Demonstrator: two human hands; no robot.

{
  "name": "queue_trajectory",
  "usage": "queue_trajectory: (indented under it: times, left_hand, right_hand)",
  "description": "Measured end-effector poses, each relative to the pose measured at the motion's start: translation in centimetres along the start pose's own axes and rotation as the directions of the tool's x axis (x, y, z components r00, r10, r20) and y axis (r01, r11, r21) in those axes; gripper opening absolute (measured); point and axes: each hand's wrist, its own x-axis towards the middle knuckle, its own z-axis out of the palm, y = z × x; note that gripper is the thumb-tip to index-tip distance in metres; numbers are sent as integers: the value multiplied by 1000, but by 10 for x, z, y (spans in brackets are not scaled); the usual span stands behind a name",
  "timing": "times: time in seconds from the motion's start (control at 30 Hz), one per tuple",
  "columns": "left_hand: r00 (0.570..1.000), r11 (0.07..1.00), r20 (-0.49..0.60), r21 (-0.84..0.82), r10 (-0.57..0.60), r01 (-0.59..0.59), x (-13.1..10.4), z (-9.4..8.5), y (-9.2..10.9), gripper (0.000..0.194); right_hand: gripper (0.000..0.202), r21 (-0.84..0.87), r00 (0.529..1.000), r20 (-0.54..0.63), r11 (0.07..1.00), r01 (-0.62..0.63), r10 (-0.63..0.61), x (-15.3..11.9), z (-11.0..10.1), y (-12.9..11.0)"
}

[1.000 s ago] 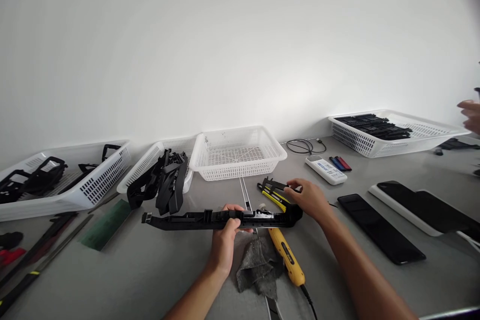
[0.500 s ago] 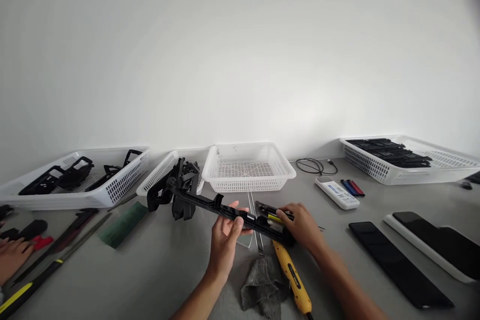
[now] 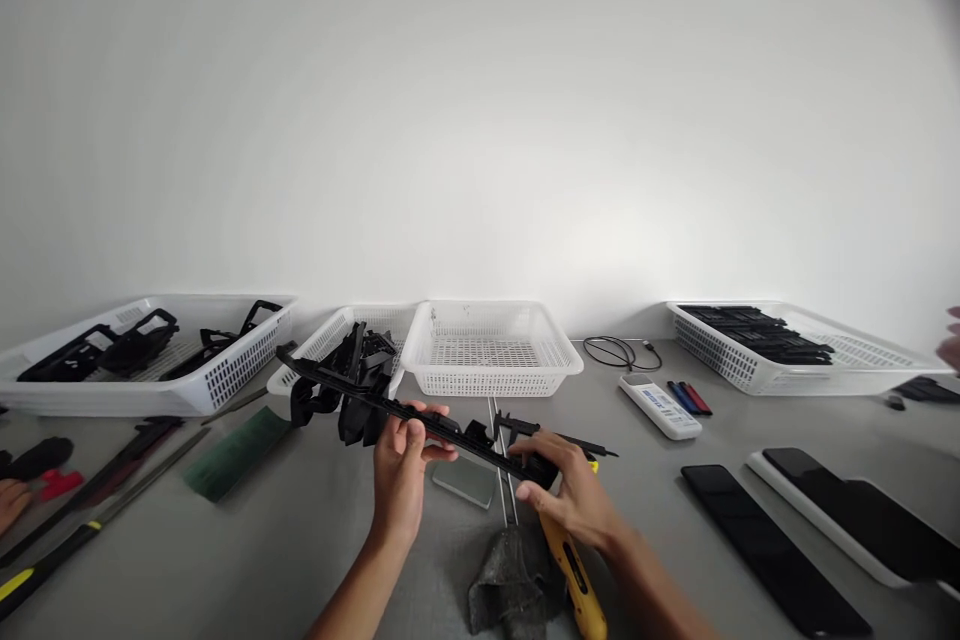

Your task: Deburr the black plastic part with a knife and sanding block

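A long, narrow black plastic part (image 3: 442,435) with small raised tabs is held slantwise above the table, its far end up to the left. My left hand (image 3: 403,465) closes around its middle, thumb on top. My right hand (image 3: 574,490) has its fingers curled round the near right end, which they partly hide. Just behind that hand lies a black caliper (image 3: 574,440). Below the part are a yellow-handled tool (image 3: 576,580), a grey cloth (image 3: 510,580) and a small glassy plate (image 3: 465,482).
White baskets stand along the wall: one with black frames (image 3: 251,375), one with piled black parts (image 3: 401,325), a central one (image 3: 491,385), and one with black strips (image 3: 757,380). Files (image 3: 150,480) and a green sheet (image 3: 236,455) lie left. Other people's hands show at both side edges.
The black part and both hands have shifted left. My right hand has turned and moved nearer me onto the part's end, exposing the caliper. Another person's hand has appeared at the right edge.
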Motion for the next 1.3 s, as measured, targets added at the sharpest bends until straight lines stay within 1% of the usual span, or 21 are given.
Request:
queue_trajectory:
  times: [0.07, 0.1, 0.17, 0.23, 0.3, 0.33, 0.4, 0.43, 0.5, 0.53, 0.6, 0.7, 0.83, 0.93, 1.0, 1.03, 1.07, 1.1, 1.2, 1.23, 1.3]
  left_hand:
    - [1000, 1000, 24, 16, -7, 7, 1, -1, 5, 49]
    - [998, 999, 61, 33, -23, 21, 2, -1, 6, 53]
    - [982, 993, 171, 99, -81, 65, 1, 0, 7, 61]
    - [953, 974, 264, 207, -150, 96, -2, 1, 3, 61]
    - [920, 939, 327, 327, -217, 105, -7, 2, -6, 59]
    - [905, 916, 352, 392, -238, 89, -10, 1, -12, 57]
    - [889, 863, 382, 504, -252, 29, -15, 1, -23, 48]
    - [883, 850, 393, 527, -257, 12, -17, 0, -28, 43]
    - [882, 846, 398, 534, -253, 2, -20, 0, -34, 39]
    - [887, 843, 389, 537, -250, 3, -20, 1, -35, 38]
    - [907, 846, 350, 532, -236, 15, -19, 2, -34, 37]
    - [947, 889, 255, 454, -195, 61, -13, 3, -29, 39]
    - [983, 950, 89, 284, -162, 131, -2, 0, -22, 52]
    - [995, 988, -5, 117, -103, 102, 4, -5, -15, 65]
    - [997, 997, -26, 24, -72, 73, 8, -9, -7, 77]
    - [997, 997, -20, -18, -73, 73, 9, -10, -3, 84]
    - [996, 994, -15, -65, -83, 82, 11, -12, 2, 89]
    - [995, 988, -12, -117, -102, 100, 13, -14, 6, 92]
    - [978, 940, -47, -290, -205, 183, 20, -20, 15, 97]
    - [968, 918, -66, -337, -243, 207, 22, -22, 16, 98]
    - [953, 888, -82, -393, -293, 239, 24, -26, 16, 95]
  right_hand:
    - [47, -17, 1000, -24, 1000, 7, -8, 0, 8, -1]
    - [47, -13, 998, -58, 1000, 8, -9, 0, 10, -1]
    - [55, 36, 987, -160, 999, -16, 22, 1, 13, 1]
    - [64, 169, 952, -278, 982, -85, 130, 3, 13, 3]
    - [69, 356, 889, -359, 922, -150, 283, 6, 10, 5]
    - [70, 450, 857, -371, 877, -171, 358, 8, 8, 6]
    - [69, 612, 808, -343, 766, -196, 480, 11, 3, 7]
    - [67, 678, 799, -303, 706, -203, 520, 12, 0, 7]
    - [61, 784, 811, -199, 586, -205, 550, 14, -4, 7]
    - [59, 820, 828, -151, 537, -200, 540, 14, -6, 6]
    - [58, 862, 868, -88, 474, -179, 489, 15, -10, 5]
    - [59, 881, 894, -72, 448, -151, 442, 17, -15, 3]
    - [57, 864, 895, -72, 476, -164, 440, 17, -16, 2]
    - [58, 864, 913, -73, 482, -143, 402, 14, -16, 0]
    - [55, 884, 934, -70, 455, -105, 351, 11, -19, -4]
    - [50, 882, 940, -58, 458, -110, 337, 10, -21, -7]
    - [45, 876, 936, -75, 472, -104, 345, 9, -24, -9]
    - [45, 865, 929, -86, 489, -110, 360, 9, -27, -11]
    - [57, 803, 912, -102, 574, -160, 397, 8, -31, -13]
    - [58, 791, 909, -109, 588, -166, 403, 8, -31, -12]
    - [54, 793, 906, -116, 587, -163, 408, 8, -27, -8]
